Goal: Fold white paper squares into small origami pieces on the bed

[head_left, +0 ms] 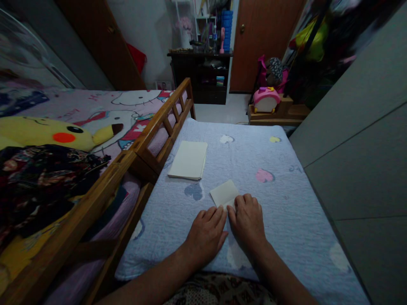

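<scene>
A small piece of folded white paper [225, 193] lies at an angle on the blue bed cover, with a crease across it. My left hand [206, 234] rests at its near edge, fingertips touching the paper and thumb held apart from the fingers. Over the paper's right corner, my right hand [249, 218] is closed, its thumb and curled fingers on the edge. Both hands partly hide the near side of the paper. Farther off to the left sits a stack of white paper sheets [189, 160], apart from both hands.
The blue cover [280, 207] with heart prints spreads under the papers. A wooden bed rail [152, 127] borders it on the left, with a yellow plush toy [63, 133] and dark patterned cloth [41, 182] beyond. Pale cabinet panels [359, 169] stand along the right.
</scene>
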`<control>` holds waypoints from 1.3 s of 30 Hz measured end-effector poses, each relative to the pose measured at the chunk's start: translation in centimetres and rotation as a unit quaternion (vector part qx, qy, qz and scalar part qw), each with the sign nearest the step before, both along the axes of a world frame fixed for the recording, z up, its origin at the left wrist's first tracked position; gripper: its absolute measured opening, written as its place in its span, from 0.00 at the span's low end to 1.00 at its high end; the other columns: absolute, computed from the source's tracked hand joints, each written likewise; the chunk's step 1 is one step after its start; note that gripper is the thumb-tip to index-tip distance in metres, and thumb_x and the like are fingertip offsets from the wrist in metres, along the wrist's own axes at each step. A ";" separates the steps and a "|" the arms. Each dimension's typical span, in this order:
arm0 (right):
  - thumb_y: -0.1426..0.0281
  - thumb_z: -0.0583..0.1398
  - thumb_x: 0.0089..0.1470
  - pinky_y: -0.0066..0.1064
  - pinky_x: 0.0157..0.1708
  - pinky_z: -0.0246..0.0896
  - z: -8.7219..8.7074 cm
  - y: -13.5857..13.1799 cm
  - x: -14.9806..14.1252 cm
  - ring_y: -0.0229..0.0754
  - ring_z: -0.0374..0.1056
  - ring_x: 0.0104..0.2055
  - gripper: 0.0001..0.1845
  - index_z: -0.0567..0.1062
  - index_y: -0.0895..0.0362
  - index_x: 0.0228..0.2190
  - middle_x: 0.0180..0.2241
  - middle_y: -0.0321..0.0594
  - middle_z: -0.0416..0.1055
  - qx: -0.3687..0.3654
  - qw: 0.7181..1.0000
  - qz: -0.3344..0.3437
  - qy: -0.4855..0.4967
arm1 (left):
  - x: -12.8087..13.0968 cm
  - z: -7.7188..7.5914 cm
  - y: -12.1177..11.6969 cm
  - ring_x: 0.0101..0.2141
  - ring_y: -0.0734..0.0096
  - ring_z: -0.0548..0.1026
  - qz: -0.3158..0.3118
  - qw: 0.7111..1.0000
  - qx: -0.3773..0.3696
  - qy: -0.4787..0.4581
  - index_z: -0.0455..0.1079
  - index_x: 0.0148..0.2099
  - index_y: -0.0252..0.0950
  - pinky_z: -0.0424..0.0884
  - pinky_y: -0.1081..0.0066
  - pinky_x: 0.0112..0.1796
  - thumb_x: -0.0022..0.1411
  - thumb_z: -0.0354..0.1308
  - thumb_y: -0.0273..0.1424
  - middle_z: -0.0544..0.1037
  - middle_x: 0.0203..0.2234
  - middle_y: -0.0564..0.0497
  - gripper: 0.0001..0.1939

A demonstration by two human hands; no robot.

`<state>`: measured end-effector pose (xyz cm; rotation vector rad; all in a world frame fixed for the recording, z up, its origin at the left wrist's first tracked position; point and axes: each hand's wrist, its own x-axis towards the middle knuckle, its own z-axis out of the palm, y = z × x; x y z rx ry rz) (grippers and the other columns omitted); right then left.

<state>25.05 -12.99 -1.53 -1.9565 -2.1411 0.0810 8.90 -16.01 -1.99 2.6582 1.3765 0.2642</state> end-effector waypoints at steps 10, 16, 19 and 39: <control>0.60 0.59 0.58 0.41 0.42 0.52 -0.1 -0.6 1.0 0.51 0.59 0.43 0.10 0.71 0.54 0.36 0.40 0.45 0.66 0.005 1.000 0.007 0.006 | -0.6 0.5 0.5 0.53 0.55 0.67 -0.018 1.000 -0.020 -0.002 0.62 0.62 0.34 0.66 0.56 0.48 0.67 0.54 0.36 0.70 0.58 0.44 0.24; 0.60 0.59 0.58 0.48 0.48 0.53 -1.6 -1.1 3.7 0.56 0.59 0.48 0.15 0.72 0.53 0.44 0.47 0.49 0.65 0.036 0.999 0.006 0.015 | -0.8 0.6 0.6 0.53 0.55 0.66 -0.021 1.000 -0.021 0.002 0.62 0.62 0.33 0.66 0.56 0.48 0.67 0.54 0.36 0.71 0.58 0.43 0.24; 0.60 0.58 0.58 0.54 0.51 0.51 -2.3 -1.5 5.3 0.59 0.57 0.53 0.19 0.71 0.51 0.50 0.51 0.50 0.64 0.050 0.999 0.010 0.012 | -0.8 0.5 0.6 0.54 0.55 0.66 -0.021 1.000 -0.018 0.003 0.61 0.63 0.34 0.66 0.56 0.49 0.67 0.54 0.36 0.70 0.58 0.44 0.24; 0.70 0.60 0.49 0.45 0.47 0.62 -1.0 2.2 3.2 0.51 0.67 0.44 0.37 0.60 0.60 0.60 0.42 0.48 0.71 -0.029 0.977 0.051 0.207 | 0.2 0.1 3.3 0.55 0.48 0.63 0.274 0.945 -0.038 -0.173 0.64 0.49 0.37 0.64 0.47 0.52 0.54 0.64 0.36 0.67 0.52 0.42 0.22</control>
